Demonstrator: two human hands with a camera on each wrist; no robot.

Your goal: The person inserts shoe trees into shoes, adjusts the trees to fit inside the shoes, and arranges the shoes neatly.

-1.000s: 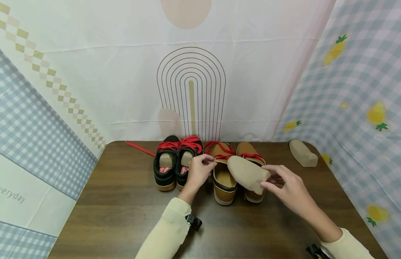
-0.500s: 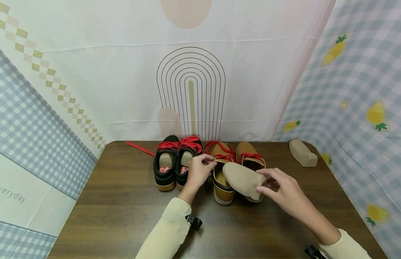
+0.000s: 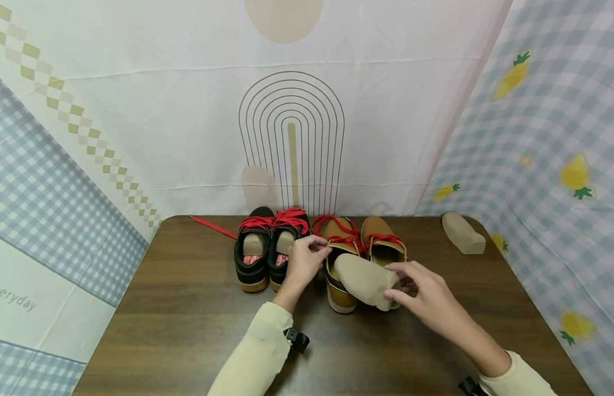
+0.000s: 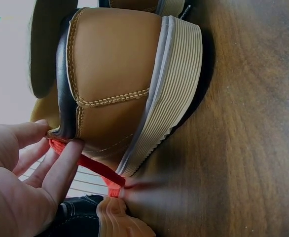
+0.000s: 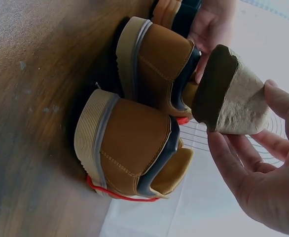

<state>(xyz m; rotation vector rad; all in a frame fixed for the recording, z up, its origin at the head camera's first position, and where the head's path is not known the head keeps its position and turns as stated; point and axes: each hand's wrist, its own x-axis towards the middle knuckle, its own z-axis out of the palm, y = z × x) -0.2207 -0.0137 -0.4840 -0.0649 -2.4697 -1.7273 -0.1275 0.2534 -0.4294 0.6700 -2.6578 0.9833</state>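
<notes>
My left hand pinches the upper edge of the left brown shoe at its opening, beside the red lace; the left wrist view shows the thumb and fingers on that rim. In my right hand a beige shoe insert is gripped by its blunt end, its rounded end over the left brown shoe's opening. The right wrist view shows the insert between thumb and fingers, above the shoes. The right brown shoe stands alongside, partly hidden by the insert.
Two black shoes with red laces and beige inserts stand left of the brown pair. Another beige insert lies at the table's back right corner. A red lace end stretches toward the back left. Patterned cloths hang behind and beside the table.
My right hand has moved left and toward the near side with the insert, lowering its rounded end over the left brown shoe. My left hand has stayed on the shoe's edge.
</notes>
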